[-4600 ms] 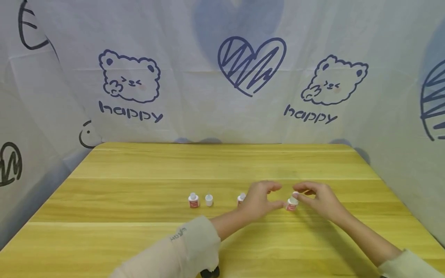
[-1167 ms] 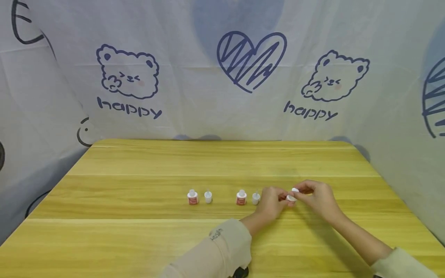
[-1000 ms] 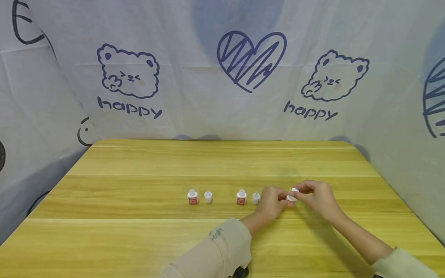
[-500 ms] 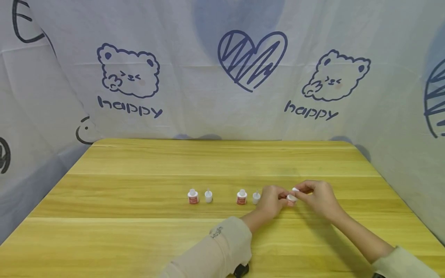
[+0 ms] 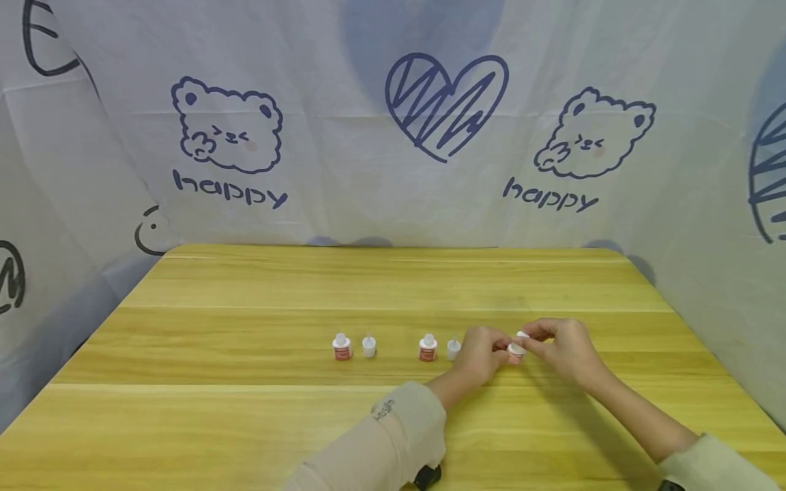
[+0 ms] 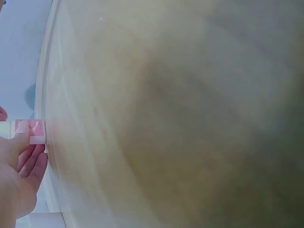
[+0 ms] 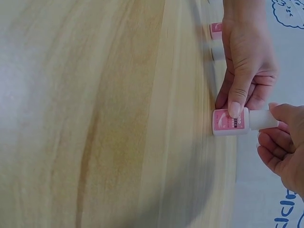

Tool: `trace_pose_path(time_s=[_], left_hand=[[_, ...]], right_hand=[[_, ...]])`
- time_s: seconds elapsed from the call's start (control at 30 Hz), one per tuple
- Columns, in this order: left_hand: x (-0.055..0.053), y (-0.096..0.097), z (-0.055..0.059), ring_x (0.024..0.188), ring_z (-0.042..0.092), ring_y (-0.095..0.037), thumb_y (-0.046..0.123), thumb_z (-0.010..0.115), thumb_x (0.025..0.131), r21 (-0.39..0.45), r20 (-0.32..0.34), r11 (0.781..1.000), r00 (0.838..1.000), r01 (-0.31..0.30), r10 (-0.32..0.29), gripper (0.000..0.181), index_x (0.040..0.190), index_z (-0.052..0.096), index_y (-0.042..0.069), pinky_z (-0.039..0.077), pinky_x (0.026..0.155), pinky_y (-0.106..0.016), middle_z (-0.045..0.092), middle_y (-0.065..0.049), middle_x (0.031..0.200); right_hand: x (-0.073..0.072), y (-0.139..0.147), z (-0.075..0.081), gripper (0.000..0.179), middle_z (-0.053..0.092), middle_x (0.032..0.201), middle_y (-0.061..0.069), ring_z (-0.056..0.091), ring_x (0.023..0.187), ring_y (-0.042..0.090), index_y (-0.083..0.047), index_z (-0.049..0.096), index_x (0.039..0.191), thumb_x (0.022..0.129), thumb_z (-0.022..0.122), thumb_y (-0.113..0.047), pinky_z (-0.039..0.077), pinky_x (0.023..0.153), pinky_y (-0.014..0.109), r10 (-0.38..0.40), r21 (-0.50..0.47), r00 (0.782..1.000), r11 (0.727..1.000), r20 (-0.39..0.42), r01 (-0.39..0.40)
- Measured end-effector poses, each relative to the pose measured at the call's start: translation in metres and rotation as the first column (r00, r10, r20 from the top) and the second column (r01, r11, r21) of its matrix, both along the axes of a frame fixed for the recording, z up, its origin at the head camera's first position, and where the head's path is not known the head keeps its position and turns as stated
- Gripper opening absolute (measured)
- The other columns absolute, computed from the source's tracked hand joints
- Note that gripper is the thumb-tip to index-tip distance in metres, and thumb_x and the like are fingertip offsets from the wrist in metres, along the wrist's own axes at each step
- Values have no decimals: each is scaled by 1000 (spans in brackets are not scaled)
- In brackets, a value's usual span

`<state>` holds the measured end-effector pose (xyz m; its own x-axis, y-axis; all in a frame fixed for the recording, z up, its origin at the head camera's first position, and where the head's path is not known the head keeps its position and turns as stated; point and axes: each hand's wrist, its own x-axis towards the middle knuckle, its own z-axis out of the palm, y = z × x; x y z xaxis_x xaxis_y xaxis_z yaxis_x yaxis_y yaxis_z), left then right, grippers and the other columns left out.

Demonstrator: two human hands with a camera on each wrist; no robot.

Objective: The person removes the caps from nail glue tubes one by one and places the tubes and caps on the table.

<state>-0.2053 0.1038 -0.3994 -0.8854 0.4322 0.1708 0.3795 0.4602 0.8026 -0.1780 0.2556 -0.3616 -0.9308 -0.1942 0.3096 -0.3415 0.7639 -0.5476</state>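
In the head view, my left hand [image 5: 482, 354] grips a small white bottle with a pink label [image 5: 516, 352] right of the table's middle. Its thumb lies across the label in the right wrist view, fingers behind the body. My right hand [image 5: 568, 348] pinches the bottle's white cap [image 7: 262, 119] between thumb and fingers; the cap sits in line on the bottle's neck. The bottle's base is right at the tabletop. Left of the hands stand two similar bottles, the nearer bottle [image 5: 428, 349] and the farther bottle [image 5: 341, 348], both uncapped with their nozzles showing.
Beside each uncapped bottle stands an upturned white cap with a thin stem pointing up: the left cap [image 5: 369, 347] and the right cap [image 5: 454, 350], close to my left hand. The wooden table [image 5: 245, 423] ends at a printed cloth [image 5: 344, 164] behind.
Since the oldest frame, my left hand has moved right from in front of the middle bottle and taken hold of the right bottle's body. Over the last second both hands stay nearly in place.
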Motion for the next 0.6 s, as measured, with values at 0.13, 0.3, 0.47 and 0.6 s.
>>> trace_pose_path(time_s=[0.13, 0.3, 0.47, 0.6], left_hand=[[-1, 0, 0, 60, 44, 5, 16, 70, 79, -2, 8, 1000, 1000, 3, -3, 15, 90, 75, 6, 40, 54, -6, 74, -4, 85], [-2, 0, 0, 63, 49, 6, 13, 70, 81, -11, 10, 1000, 1000, 9, -9, 14, 92, 74, 6, 42, 56, -7, 74, -4, 85], [-3, -1, -1, 62, 48, 6, 14, 70, 81, -10, 19, 1000, 1000, 19, -19, 15, 92, 74, 6, 42, 55, -7, 74, -4, 85], [-3, -1, 0, 61, 48, 6, 14, 69, 81, -3, 35, 1000, 999, 20, -20, 15, 92, 74, 6, 42, 55, -7, 74, -3, 84]], right_hand=[[0, 0, 0, 6, 72, 78, 10, 66, 70, 17, 0, 72, 82, 79, 71, -4, 50, 56, 17, 9, 9, 1000, 1000, -9, -9], [-1, 0, 1, 8, 71, 75, 9, 64, 68, 15, 0, 72, 82, 79, 72, -7, 48, 55, 17, 29, 16, 999, 999, -24, -29], [-3, 1, 2, 7, 71, 76, 10, 65, 68, 17, 0, 72, 82, 78, 73, -6, 49, 56, 17, 53, 41, 997, 998, -51, -51], [-4, 2, 2, 8, 72, 79, 11, 67, 71, 20, 1, 72, 84, 77, 73, -3, 51, 60, 19, 72, 73, 995, 995, -72, -67]])
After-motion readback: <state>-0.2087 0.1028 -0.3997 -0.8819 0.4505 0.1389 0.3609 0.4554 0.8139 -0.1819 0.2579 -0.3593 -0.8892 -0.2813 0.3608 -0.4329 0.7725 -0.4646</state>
